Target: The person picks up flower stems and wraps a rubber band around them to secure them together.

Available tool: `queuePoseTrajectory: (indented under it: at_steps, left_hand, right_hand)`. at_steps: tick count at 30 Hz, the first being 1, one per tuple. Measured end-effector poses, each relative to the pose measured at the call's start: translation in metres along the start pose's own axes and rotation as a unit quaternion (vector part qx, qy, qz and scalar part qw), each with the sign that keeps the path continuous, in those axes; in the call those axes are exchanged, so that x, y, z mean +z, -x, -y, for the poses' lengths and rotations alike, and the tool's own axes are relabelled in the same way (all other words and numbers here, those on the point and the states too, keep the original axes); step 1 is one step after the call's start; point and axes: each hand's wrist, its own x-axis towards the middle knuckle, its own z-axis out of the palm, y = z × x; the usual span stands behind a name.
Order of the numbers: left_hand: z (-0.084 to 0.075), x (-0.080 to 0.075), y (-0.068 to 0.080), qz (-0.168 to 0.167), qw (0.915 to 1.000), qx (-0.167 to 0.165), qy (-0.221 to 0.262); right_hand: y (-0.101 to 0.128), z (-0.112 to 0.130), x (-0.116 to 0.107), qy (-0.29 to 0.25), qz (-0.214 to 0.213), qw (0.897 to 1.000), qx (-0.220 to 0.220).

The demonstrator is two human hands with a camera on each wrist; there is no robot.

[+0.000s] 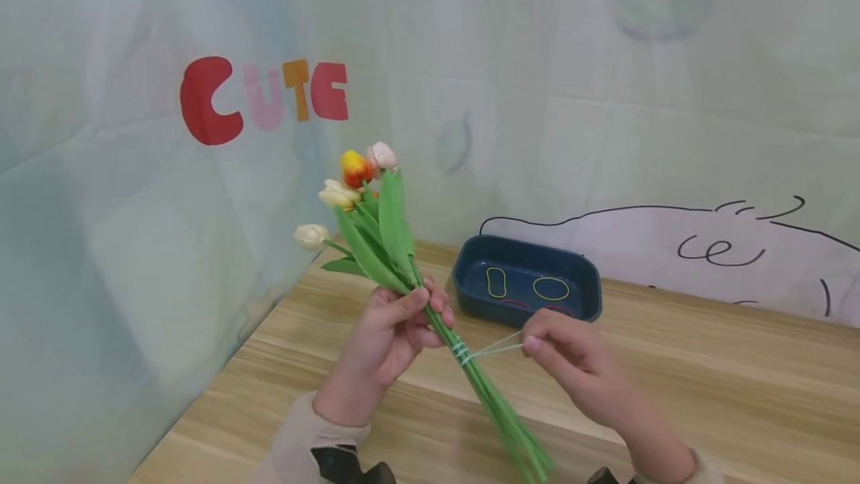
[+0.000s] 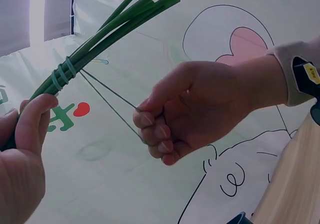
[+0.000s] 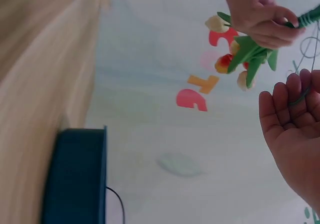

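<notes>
Green tulip stems (image 1: 470, 372) in left hand (image 1: 393, 331), rubber band (image 1: 490, 349) pulled by right hand (image 1: 571, 361)

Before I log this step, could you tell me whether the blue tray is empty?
No, the blue tray on the table holds several loose rubber bands, two of them yellow.

L hand (image 1: 393, 331) fingers curled gripping, R hand (image 1: 571, 353) fingertips pinched, both raised
</notes>
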Motion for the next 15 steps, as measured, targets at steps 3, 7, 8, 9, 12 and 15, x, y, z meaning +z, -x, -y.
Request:
queuePoseTrajectory:
  at_steps: [3, 7, 8, 9, 12, 15]
  left_hand:
    - [-0.002, -0.001, -0.001, -0.032, 0.9993, 0.003, 0.017]
    - [-0.005, 0.002, -0.002, -0.067, 0.9971, 0.010, 0.036]
    - [-0.005, 0.002, -0.003, -0.073, 0.9964, 0.013, 0.041]
    - [-0.006, 0.003, -0.003, -0.080, 0.9956, 0.015, 0.047]
    - [-0.006, 0.004, -0.004, -0.103, 0.9926, 0.026, 0.059]
    - [-0.005, 0.003, -0.005, -0.132, 0.9892, 0.037, 0.051]
  right_hand:
    - [0.004, -0.004, 0.007, -0.001, 0.003, 0.998, 0.061]
    - [0.008, -0.011, 0.018, -0.036, 0.009, 0.995, 0.094]
    - [0.009, -0.012, 0.021, -0.047, 0.011, 0.994, 0.096]
    - [0.009, -0.014, 0.023, -0.052, 0.012, 0.994, 0.099]
    - [0.012, -0.014, 0.031, -0.024, 0.007, 0.990, 0.139]
    - [0.014, -0.011, 0.039, 0.011, 0.011, 0.983, 0.181]
